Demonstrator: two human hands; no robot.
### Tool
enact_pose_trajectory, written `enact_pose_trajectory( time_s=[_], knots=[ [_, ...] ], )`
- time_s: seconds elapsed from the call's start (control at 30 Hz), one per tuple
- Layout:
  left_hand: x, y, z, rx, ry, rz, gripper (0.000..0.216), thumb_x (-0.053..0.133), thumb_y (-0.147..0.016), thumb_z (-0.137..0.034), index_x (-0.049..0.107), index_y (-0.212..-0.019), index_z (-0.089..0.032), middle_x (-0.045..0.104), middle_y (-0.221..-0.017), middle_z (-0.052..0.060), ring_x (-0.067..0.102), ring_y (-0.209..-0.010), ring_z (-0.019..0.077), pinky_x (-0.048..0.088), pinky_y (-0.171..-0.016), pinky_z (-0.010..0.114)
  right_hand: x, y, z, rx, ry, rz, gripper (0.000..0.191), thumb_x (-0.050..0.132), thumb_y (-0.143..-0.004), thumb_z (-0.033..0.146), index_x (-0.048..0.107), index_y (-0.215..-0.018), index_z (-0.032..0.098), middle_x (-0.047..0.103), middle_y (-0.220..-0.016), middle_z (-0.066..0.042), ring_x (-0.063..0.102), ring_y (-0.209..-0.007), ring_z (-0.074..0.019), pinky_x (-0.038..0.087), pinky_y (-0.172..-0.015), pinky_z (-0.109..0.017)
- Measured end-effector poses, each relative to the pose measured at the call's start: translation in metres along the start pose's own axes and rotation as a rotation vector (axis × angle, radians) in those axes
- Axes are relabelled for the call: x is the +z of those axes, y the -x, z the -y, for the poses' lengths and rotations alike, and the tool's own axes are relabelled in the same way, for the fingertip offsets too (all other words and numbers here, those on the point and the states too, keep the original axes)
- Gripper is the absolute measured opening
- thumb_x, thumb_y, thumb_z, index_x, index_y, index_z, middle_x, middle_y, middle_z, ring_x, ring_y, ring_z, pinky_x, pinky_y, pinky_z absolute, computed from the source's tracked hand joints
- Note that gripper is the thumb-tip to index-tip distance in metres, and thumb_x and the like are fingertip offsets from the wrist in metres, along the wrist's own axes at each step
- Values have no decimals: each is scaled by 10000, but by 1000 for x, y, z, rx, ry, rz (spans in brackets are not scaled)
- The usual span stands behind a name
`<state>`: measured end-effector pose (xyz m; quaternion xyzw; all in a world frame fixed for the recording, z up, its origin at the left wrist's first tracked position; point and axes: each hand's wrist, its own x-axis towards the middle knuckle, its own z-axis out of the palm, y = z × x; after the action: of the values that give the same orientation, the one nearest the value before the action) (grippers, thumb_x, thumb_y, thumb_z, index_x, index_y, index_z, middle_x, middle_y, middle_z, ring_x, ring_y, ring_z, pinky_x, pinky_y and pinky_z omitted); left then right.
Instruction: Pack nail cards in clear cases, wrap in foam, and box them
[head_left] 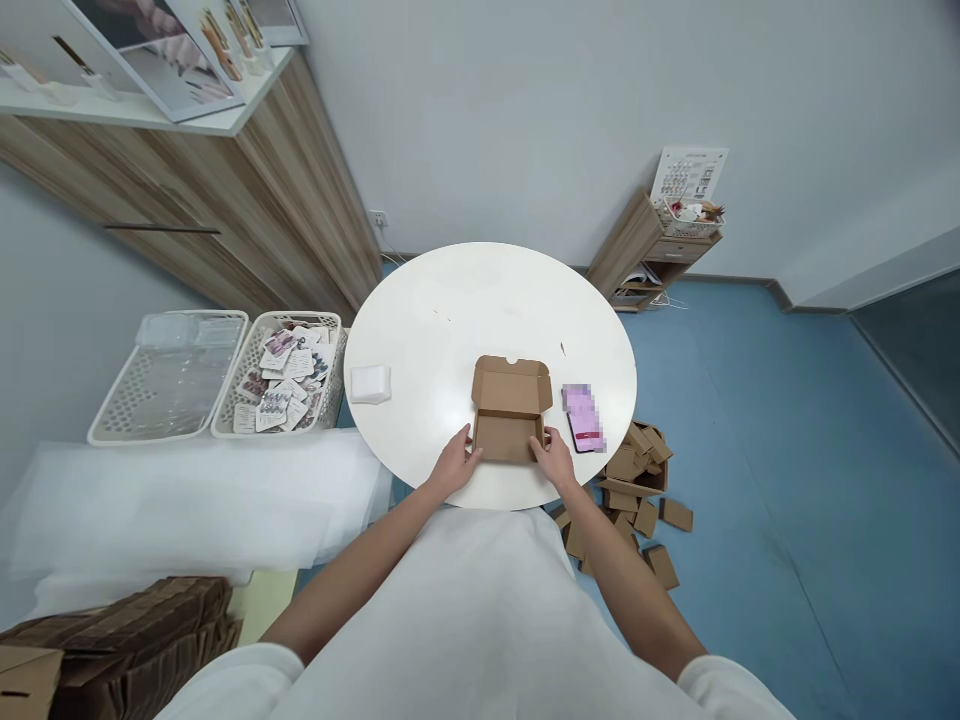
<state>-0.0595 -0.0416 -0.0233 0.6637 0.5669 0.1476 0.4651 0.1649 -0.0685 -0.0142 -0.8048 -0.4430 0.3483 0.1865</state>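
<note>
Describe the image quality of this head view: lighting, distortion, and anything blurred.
Head view: soft, even room light, only faint shadows under the hands and the open cardboard box; mild glare whitens the round table. Wide-angle distortion bends the walls and the cabinet. The pink item beside the right hand is pixelated; the left hand looks sharp.
</note>
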Motion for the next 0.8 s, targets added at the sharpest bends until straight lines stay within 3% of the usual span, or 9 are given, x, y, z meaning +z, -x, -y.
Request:
enact_pose_trajectory(
  time_s=[0.13, 0.33, 0.67, 0.8],
  knots=[
    [12, -1, 1, -41, 18, -53, 522, 387, -816, -276, 277, -1314, -166, 529, -1104, 86, 550, -872, 155, 438, -798, 300, 0, 3, -8, -47, -79, 54, 444, 318, -812, 343, 425, -1212, 181, 563, -1071, -80, 520, -979, -199, 387, -826, -319],
    [17, -11, -9, -143, 7, -129, 473, 366, -825, -227, 327, -1295, -190, 538, -1123, 79, 532, -959, 177, 425, -847, 333, -1, -16, -12, -137, -185, 86, 463, 314, -824, 329, 401, -1247, 161, 503, -1179, -96, 453, -1087, -197, 345, -919, -330],
    [22, -11, -27, -368, 50, -239, 541, 391, -837, -379, 293, -1318, -151, 475, -1232, 119, 483, -1081, 199, 382, -919, 346, -2, -24, -22, -133, -289, 227, 587, 412, -789, 444, 303, -1304, 186, 494, -1064, -87, 525, -779, -158, 435, -786, -344],
    [27, -1, -27, -426, 73, -262, 570, 413, -826, -414, 285, -1319, -157, 464, -1234, 126, 486, -1073, 199, 419, -868, 328, -3, -20, -30, -161, -355, 253, 647, 439, -775, 453, 229, -1333, 201, 452, -1104, -92, 512, -783, -149, 453, -760, -336]
  ],
)
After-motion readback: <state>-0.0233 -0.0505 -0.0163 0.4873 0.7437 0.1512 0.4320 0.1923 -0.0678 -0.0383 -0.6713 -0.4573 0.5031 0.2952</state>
